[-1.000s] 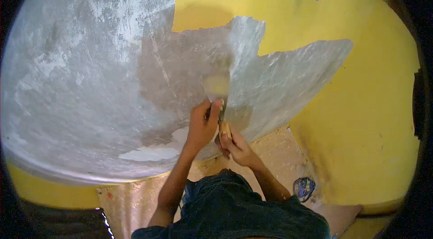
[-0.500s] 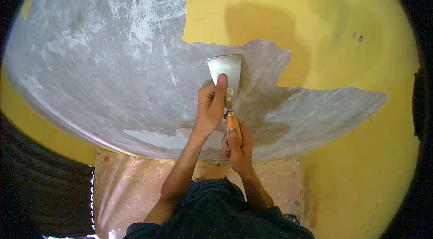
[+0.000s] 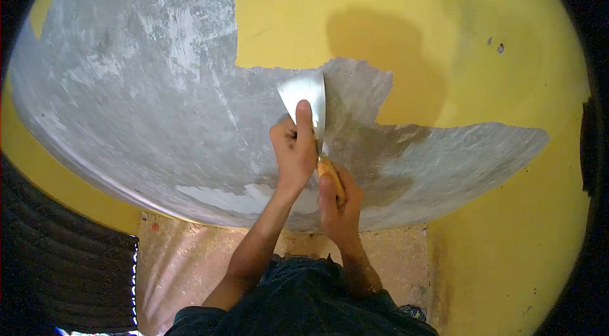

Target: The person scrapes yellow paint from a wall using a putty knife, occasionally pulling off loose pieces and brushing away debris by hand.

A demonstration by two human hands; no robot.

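A broad metal scraper (image 3: pixel 304 90) with a wooden handle lies with its blade against the grey bare area (image 3: pixel 184 101) of the wall, its wide edge just below the yellow paint (image 3: pixel 285 12). My left hand (image 3: pixel 295 149) is closed at the blade, thumb pressed on its face and fingers curled at its left side. My right hand (image 3: pixel 340 203) is wrapped round the wooden handle, below and to the right of my left hand. The blade leans slightly left.
Yellow paint with small chips (image 3: pixel 500 48) covers the right side. A pinkish, worn surface (image 3: pixel 184 253) lies below the wall. Dark corrugated material (image 3: pixel 70 260) is at the lower left. A shadow falls on the yellow paint.
The scraper blade has shifted slightly left and tilted further left, with both hands still on it. The wall's paint edge appears further left in the view.
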